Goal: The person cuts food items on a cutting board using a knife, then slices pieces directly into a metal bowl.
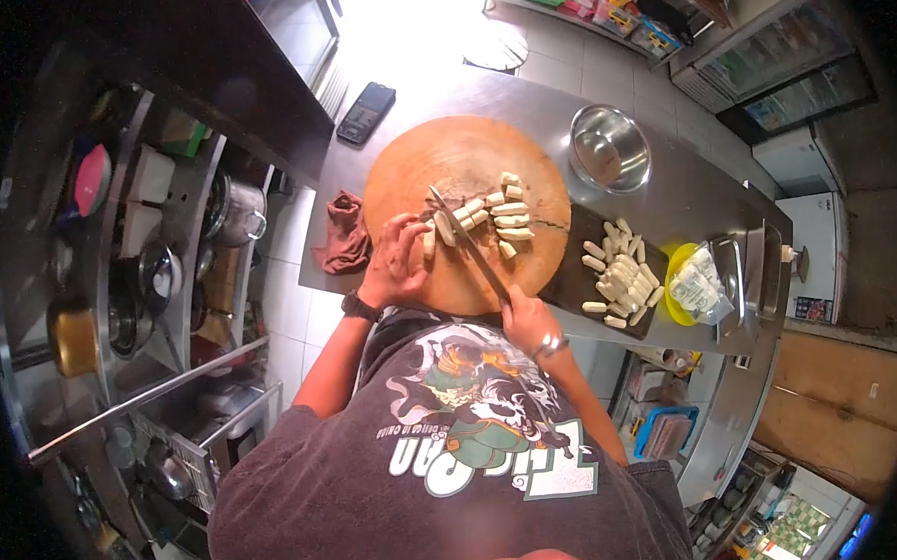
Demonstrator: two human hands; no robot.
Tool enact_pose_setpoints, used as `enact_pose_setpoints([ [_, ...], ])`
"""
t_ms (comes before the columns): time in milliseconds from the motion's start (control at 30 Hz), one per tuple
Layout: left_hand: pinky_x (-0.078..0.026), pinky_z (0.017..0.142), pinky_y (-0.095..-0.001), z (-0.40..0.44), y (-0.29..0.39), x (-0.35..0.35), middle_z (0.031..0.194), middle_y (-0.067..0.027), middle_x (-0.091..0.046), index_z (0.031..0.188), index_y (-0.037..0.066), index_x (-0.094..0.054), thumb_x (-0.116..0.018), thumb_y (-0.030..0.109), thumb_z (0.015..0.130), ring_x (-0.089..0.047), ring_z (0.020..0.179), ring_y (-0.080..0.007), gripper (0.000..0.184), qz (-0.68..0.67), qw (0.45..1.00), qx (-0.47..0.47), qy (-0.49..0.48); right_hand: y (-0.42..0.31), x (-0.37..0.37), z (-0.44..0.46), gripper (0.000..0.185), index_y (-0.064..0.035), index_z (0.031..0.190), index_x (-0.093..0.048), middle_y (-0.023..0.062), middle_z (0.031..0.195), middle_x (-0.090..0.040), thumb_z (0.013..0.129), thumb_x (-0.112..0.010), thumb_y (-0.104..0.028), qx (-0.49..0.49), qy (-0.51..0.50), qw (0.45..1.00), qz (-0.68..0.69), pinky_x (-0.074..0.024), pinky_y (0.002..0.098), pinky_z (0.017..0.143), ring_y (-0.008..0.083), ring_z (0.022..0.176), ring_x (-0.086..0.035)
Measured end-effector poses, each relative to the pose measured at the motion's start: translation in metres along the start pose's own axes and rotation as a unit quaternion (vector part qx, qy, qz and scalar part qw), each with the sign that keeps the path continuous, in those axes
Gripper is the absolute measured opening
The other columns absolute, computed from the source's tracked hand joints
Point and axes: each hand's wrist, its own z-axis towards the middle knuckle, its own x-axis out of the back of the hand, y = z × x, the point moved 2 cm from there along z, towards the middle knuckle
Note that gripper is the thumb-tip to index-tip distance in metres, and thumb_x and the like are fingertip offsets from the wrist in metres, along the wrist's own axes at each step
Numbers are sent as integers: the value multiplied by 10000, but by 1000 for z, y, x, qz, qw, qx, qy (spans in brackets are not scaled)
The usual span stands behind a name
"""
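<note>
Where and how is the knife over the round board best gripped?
The knife is probably best held by its handle, from the near right side, where the right hand closes on it. It slants forward-left across the round board, its far end beside the left hand, so gripping farther along would meet the blade.

The chopping board (pixel 409 167) is orange-brown, the cut pieces (pixel 512 221) creamy white, the left cloth (pixel 344 229) maroon, the right bowl (pixel 677 256) yellow, the near dark shirt (pixel 317 476) printed white and green.

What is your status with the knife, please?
Right hand gripping knife. Left hand at pale pieces on chopping board, close to knife. Cloth beside board, out of knife's way.
</note>
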Motion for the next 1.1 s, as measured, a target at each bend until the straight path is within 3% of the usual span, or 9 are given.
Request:
enact_pose_setpoints([
  [67, -441, 984, -457, 5, 7, -4, 1221, -177, -484, 1227, 42, -512, -736, 158, 706, -493, 1170, -380, 579, 35, 999, -7, 14, 3, 1, 1, 167, -49, 973, -498, 291, 759, -644, 956, -539, -210, 9, -6, 1000, -5, -493, 605, 669, 511, 743, -624],
  [133, -472, 915, -438, 7, 14, -10, 1145, -173, -496, 1226, 41, -510, -793, 287, 747, -530, 1094, -370, 608, 68, 994, 69, 54, -1, -1, -1, 166, -50, 978, -496, 292, 767, -646, 953, -540, -208, -2, -18, 1000, -7, -492, 605, 672, 511, 750, -626],
  [167, -491, 839, -432, 9, 12, -20, 1082, -164, -503, 1228, 46, -509, -798, 392, 769, -557, 1012, -355, 644, 112, 990, 40, 71, -2, 0, 0, 165, -51, 983, -494, 294, 774, -647, 951, -540, -206, -15, -27, 999, -8, -492, 605, 675, 510, 756, -627],
  [267, -492, 817, -436, 20, 29, -30, 1078, -159, -513, 1231, 49, -509, -788, 374, 781, -567, 993, -352, 621, 75, 988, 117, 72, 1, -5, 0, 131, -57, 961, -505, 289, 727, -627, 934, -563, -172, 2, 7, 1000, -6, -480, 606, 654, 510, 722, -611],
  [500, -485, 872, -440, 26, 19, -49, 1121, -149, -550, 1182, 66, -578, -714, 137, 756, -558, 1013, -338, 454, 111, 989, 70, 63, 1, -1, -3, 140, -45, 958, -494, 298, 712, -619, 925, -569, -158, -2, 31, 1000, 2, -474, 616, 652, 518, 713, -607],
  [633, -468, 916, -430, 27, 16, -43, 1145, -150, -554, 1177, 77, -586, -715, 123, 729, -545, 1056, -334, 469, 110, 994, -28, 0, 2, -1, -4, 130, -44, 958, -495, 301, 710, -617, 922, -567, -145, -6, 33, 999, -7, -482, 608, 649, 515, 716, -611],
  [733, -449, 930, -418, 23, 24, -31, 1170, -147, -548, 1197, 95, -575, -756, 182, 724, -530, 1092, -328, 514, 48, 998, -1, 44, 2, 1, -6, 128, -43, 957, -497, 299, 708, -618, 919, -570, -141, 8, 37, 999, -20, -492, 597, 637, 509, 712, -615],
  [833, -418, 936, -437, 14, 32, -26, 1188, -141, -536, 1231, 90, -542, -815, 333, 720, -514, 1112, -330, 628, 144, 982, 84, 94, 2, 1, -6, 122, -48, 953, -503, 281, 712, -626, 918, -568, -145, 1, 23, 999, -33, -500, 585, 627, 495, 705, -623],
  [1100, -459, 907, -424, 6, 8, -35, 1106, -155, -556, 1051, 45, -577, -758, 174, 751, -547, 1051, -345, 373, 42, 993, 82, 79, -1, 4, -9, 110, -62, 966, -511, 273, 732, -637, 921, -560, -149, 21, 3, 999, -38, -498, 586, 637, 494, 719, -624],
])
